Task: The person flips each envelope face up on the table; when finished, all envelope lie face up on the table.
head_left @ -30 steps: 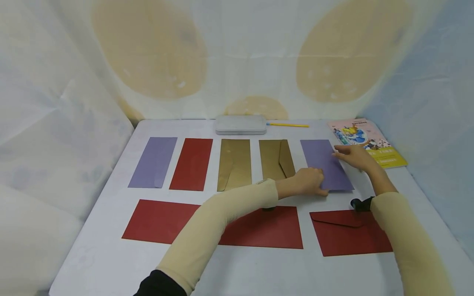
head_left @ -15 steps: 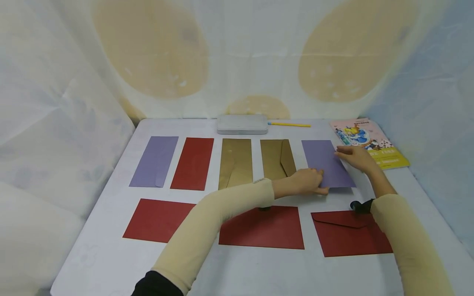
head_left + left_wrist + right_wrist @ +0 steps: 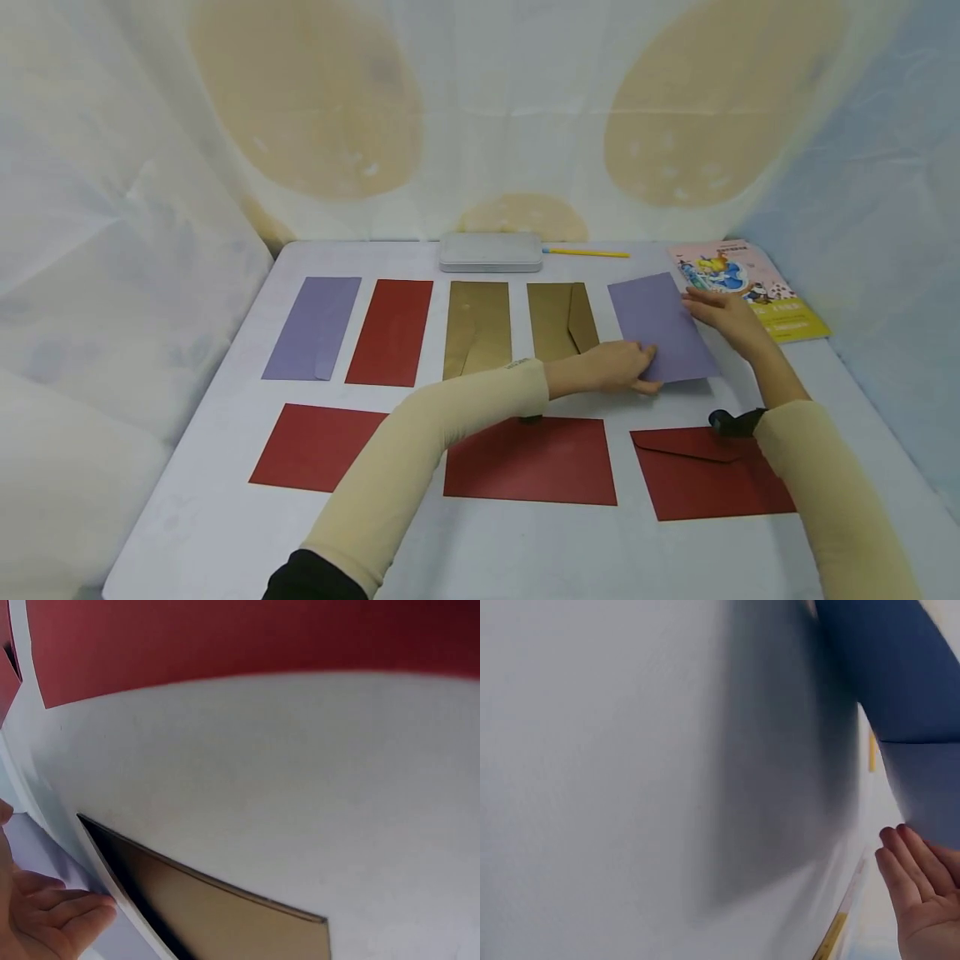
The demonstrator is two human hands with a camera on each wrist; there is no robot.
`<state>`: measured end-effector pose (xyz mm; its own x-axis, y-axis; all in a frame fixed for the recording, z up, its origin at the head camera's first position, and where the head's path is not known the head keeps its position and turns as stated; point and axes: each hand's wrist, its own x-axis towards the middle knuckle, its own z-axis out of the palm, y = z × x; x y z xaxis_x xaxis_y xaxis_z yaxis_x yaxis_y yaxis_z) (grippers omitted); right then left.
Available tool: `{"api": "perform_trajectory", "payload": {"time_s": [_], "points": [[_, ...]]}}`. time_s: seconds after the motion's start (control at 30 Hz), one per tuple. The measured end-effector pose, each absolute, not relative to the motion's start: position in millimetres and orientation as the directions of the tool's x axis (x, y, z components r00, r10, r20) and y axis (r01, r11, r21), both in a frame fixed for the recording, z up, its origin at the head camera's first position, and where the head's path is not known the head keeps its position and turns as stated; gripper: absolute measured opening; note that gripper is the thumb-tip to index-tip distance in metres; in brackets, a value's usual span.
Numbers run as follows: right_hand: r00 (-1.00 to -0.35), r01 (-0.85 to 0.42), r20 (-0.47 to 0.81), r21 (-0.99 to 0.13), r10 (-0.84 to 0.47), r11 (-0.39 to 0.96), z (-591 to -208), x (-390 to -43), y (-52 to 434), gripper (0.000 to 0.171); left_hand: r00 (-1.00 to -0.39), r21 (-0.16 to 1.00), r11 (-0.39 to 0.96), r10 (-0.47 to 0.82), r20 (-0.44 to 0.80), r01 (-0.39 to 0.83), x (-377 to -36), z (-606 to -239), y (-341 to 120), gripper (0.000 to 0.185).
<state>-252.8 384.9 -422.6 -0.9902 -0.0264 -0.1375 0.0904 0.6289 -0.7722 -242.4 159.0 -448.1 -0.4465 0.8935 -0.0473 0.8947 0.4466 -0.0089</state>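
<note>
A purple envelope (image 3: 660, 325) at the right end of the back row is raised off the table, as its shadow in the right wrist view shows. My left hand (image 3: 609, 367) pinches its near-left side, thumb by the bottom edge. My right hand (image 3: 727, 321) holds its upper right edge, with straight fingers (image 3: 915, 870) seen from the palm side in the right wrist view. A gold envelope (image 3: 551, 317) lies just left of the purple one, partly behind my left hand.
Another gold envelope (image 3: 476, 325), a red envelope (image 3: 390, 333) and a purple envelope (image 3: 311, 329) continue the back row. Red envelopes (image 3: 547, 467) lie in front beneath my forearms. A grey case (image 3: 490, 252), a pencil (image 3: 588, 252) and a picture book (image 3: 783, 312) sit behind.
The purple envelope has risen and turned slightly, its far edge now higher in the head view. My right hand has shifted a little with it; my left hand has stayed nearly put.
</note>
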Motion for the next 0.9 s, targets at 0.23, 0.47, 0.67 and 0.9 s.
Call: {"api": "perform_trajectory", "payload": {"time_s": [0.23,0.47,0.67,0.9], "points": [[-0.992,0.112,-0.127,-0.817,0.014,0.566,-416,-249,386,0.070,-0.460,0.027,0.461,0.887,-0.032,0.887,-244,-449,160,0.071],[-0.997,0.080,-0.078,-0.818,0.028,0.569,-411,-247,383,0.068,-0.504,0.134,0.505,0.862,-0.045,0.852,-244,-448,159,0.080],[-1.000,0.010,-0.004,-0.811,0.012,0.585,-408,-245,381,0.066,-0.528,0.242,0.519,0.849,-0.028,0.820,-246,-450,158,0.086],[-0.999,-0.030,0.038,-0.800,0.001,0.600,-405,-248,376,0.066,-0.521,0.337,0.494,0.853,-0.012,0.802,-245,-448,155,0.087]]}}
